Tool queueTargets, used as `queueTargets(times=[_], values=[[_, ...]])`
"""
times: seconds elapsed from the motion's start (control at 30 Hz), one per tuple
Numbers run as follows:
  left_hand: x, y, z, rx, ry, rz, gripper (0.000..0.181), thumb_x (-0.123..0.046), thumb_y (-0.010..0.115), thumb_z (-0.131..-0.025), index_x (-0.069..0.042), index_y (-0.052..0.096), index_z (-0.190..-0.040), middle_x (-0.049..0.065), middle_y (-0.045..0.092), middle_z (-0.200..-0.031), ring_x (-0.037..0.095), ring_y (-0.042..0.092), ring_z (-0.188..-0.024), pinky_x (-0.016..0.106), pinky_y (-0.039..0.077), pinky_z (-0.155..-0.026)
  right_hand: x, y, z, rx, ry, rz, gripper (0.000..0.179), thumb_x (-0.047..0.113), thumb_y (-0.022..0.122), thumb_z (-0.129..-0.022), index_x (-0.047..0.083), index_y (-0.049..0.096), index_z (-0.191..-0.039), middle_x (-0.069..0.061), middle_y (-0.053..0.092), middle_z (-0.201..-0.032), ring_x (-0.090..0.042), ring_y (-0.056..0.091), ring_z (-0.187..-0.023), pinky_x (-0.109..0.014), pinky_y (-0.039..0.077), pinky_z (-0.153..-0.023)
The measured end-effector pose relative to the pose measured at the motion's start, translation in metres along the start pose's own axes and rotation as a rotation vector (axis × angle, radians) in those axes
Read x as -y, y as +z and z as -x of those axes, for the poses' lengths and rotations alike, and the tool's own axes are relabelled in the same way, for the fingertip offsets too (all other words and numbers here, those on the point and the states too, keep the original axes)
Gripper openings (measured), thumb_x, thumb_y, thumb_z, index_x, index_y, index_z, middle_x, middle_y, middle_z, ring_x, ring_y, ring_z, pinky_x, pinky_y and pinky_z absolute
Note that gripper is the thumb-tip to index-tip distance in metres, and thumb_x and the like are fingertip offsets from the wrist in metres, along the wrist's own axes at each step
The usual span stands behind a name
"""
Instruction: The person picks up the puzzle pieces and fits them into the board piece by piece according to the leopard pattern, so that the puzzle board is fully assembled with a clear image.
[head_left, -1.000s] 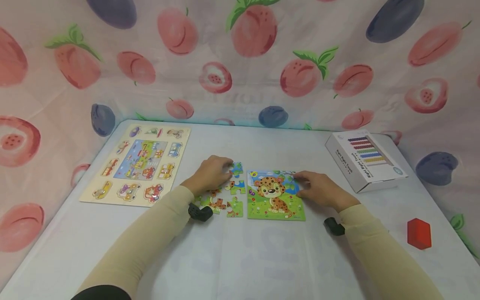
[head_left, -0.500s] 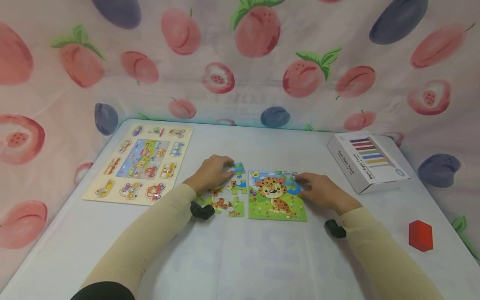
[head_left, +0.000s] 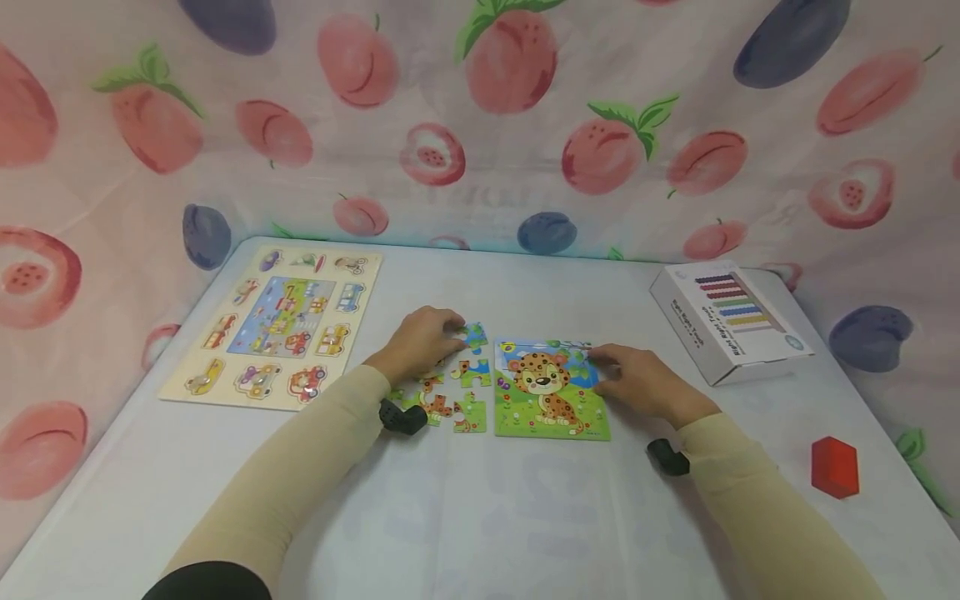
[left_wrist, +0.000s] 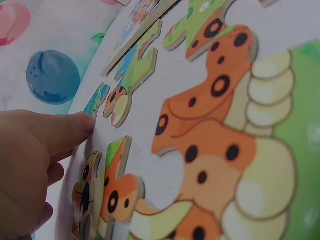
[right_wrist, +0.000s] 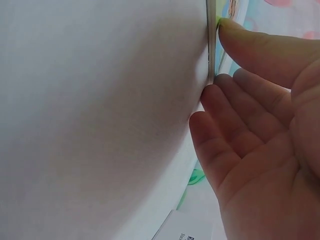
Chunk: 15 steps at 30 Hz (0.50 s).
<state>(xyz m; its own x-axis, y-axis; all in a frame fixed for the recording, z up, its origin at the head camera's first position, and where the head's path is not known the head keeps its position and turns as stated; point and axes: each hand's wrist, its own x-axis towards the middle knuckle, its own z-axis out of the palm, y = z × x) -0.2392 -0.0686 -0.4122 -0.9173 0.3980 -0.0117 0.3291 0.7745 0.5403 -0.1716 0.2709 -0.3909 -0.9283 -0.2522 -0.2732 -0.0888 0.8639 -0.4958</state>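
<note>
Head view: my left hand (head_left: 422,343) is at the blue-and-green puzzle piece (head_left: 476,336), one of the loose puzzle pieces (head_left: 471,415) just left of the leopard board (head_left: 551,408); my right hand (head_left: 648,382) is at that board's right edge, thumb and forefinger slightly apart. Left wrist: thumb nearly straight, tip by the piece, other fingers partly hidden, so I cannot tell whether they grip it. Right wrist: thumb tip touches the board's face, relaxed fingers extended with tips by its edge.
</note>
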Motion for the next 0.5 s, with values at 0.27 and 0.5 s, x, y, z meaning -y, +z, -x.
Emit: queueTargets(times=[0.27, 0.5], values=[[0.0008, 0.0015, -0.0008, -0.013, 0.012, 0.001, 0.042, -0.029, 0.072, -0.094, -0.006, 0.065, -0.129, 0.009, 0.065, -0.124, 0.027, 0.055, -0.121, 0.041, 0.040, -0.106, 0.0007, 0.0007, 0.0007, -0.002, -0.002, 0.002, 0.057, 0.014, 0.068, -0.094, 0.004, 0.048, -0.146, -0.020, 0.045, -0.150, -0.043, 0.037, -0.139, -0.059, 0.030, -0.110], [-0.0048, -0.0010, -0.0008, -0.034, 0.038, 0.026, 0.042, -0.029, 0.072, -0.094, -0.006, 0.065, -0.129, 0.008, 0.064, -0.125, 0.026, 0.053, -0.122, 0.041, 0.039, -0.107, -0.0001, 0.0003, 0.0009, -0.005, -0.005, -0.007, 0.057, 0.014, 0.069, -0.094, 0.004, 0.048, -0.147, -0.019, 0.045, -0.150, -0.043, 0.036, -0.139, -0.059, 0.030, -0.111]])
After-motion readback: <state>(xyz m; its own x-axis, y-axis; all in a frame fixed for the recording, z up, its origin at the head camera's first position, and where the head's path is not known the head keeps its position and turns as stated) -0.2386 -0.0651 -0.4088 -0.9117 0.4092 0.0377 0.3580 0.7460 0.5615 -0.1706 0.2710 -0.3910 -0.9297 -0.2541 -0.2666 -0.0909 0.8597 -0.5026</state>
